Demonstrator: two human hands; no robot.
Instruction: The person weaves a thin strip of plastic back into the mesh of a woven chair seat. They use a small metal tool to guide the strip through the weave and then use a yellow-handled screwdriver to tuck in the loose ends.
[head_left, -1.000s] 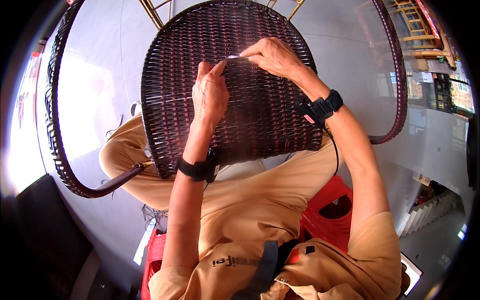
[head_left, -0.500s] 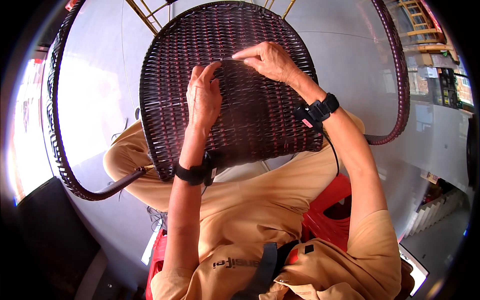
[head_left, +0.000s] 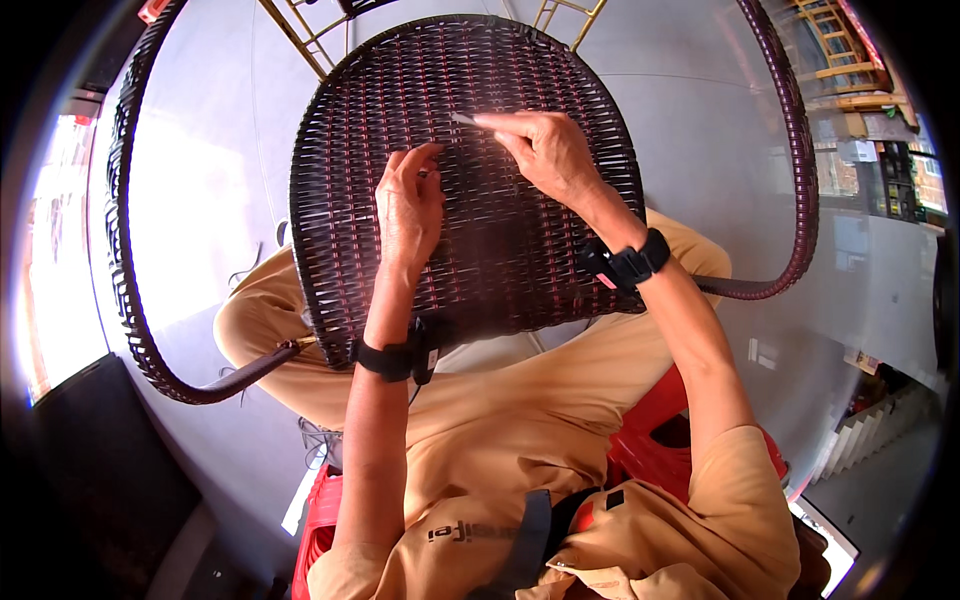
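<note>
Right hand (head_left: 545, 155) is up on the upper middle of the woven panel, fingers drawn together, thumb and forefinger pinching a thin pale strip (head_left: 466, 119) whose free end pokes out to the left of the fingertips. The strip lies just over the weave; whether its far end is tucked in, I cannot tell. Left hand (head_left: 408, 205) sits just beside and a little lower, palm down, fingers curled and pressed onto the weave, the fingertips digging in at the rows right below that strip. It holds nothing loose; it bears on the wicker itself.

Both hands work on the dark brown wicker chair seat (head_left: 450, 260), a rounded woven panel tilted up in front of the person and resting against the lap. Each wrist carries a black wrist strap (head_left: 628, 266), the left one down near the lower edge of the panel. From the panel's sides a curved, wicker-wrapped frame tube (head_left: 135, 330) sweeps out to the left and another loops round on the right.

Below, the person's knees in tan trousers (head_left: 520, 420) spread under the seat panel, and a red plastic crate (head_left: 660, 440) shows beneath them on the right side. The pale grey floor (head_left: 210, 200) lies all around, bright with glare on the left. Yellow metal chair legs (head_left: 305, 35) stand at the top edge beyond the panel.
</note>
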